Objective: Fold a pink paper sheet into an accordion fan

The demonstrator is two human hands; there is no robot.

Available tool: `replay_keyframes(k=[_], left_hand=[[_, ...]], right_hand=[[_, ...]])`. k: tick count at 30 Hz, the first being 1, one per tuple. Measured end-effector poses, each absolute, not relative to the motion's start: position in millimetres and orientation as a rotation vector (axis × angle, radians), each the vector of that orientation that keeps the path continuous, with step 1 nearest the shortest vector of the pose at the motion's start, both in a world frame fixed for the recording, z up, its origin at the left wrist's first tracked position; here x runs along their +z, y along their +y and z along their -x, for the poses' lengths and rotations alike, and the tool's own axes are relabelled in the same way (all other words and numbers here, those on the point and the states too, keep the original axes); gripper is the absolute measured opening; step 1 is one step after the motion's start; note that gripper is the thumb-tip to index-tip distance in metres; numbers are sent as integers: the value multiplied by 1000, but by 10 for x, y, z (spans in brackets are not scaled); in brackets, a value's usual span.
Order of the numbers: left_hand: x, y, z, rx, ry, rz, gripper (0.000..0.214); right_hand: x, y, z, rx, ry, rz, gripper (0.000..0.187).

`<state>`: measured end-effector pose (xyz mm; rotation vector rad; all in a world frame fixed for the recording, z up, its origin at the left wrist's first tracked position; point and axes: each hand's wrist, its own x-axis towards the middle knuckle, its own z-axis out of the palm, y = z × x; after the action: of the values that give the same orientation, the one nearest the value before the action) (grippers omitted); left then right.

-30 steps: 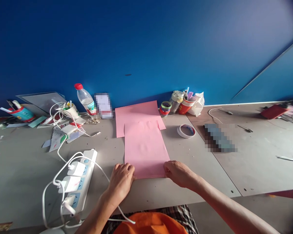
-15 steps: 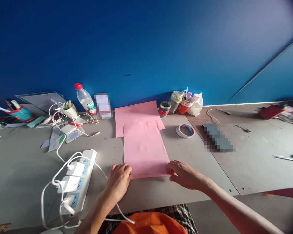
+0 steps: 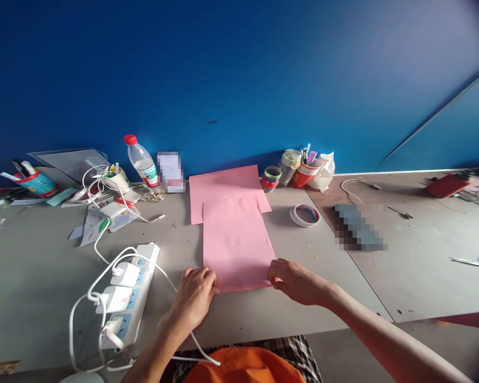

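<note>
A pink sheet of paper [image 3: 237, 242] lies lengthwise on the grey table [image 3: 40, 266] in front of me. My left hand [image 3: 195, 295] has its fingers curled on the sheet's near left corner. My right hand [image 3: 297, 281] pinches the near right corner, thumb and fingers closed on the edge. A second pink sheet [image 3: 223, 186] lies crosswise under the far end of the first one.
A white power strip [image 3: 130, 290] with plugs and cables lies left of my hands. A tape roll [image 3: 304, 214], paper cups [image 3: 303, 171], a water bottle [image 3: 141, 159] and scattered scraps sit further back. Scissors [image 3: 473, 260] lie at the right. A blue wall stands behind.
My right hand has shifted slightly left along the near edge and closed on the corner. The left hand and the sheet have hardly moved.
</note>
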<state>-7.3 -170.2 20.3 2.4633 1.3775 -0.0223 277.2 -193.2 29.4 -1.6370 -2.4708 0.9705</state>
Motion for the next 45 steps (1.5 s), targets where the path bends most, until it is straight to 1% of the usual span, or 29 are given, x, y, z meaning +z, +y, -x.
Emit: replay_keyframes(k=[3, 9, 13, 16, 27, 45], left_hand=[[204, -1702, 74, -41, 1382, -2470, 4], [226, -1709, 69, -52, 1385, -2453, 4], [219, -1707, 74, -38, 1379, -2444, 3], [202, -1702, 79, -31, 1379, -2455, 4], [194, -1717, 88, -27, 1383, -2470, 6], [227, -1713, 78, -46, 1380, -2460, 5]], right_hand=[[354, -1839, -2743, 1016, -2519, 1767, 22], [390, -1704, -2651, 981, -2692, 1793, 23], [455, -1706, -2632, 1076, -2628, 1835, 18], [476, -1748, -2619, 1049, -2627, 1763, 15], [297, -1828, -2558, 1023, -2475, 1862, 16], [393, -1741, -2438, 999, -2595, 2052, 12]])
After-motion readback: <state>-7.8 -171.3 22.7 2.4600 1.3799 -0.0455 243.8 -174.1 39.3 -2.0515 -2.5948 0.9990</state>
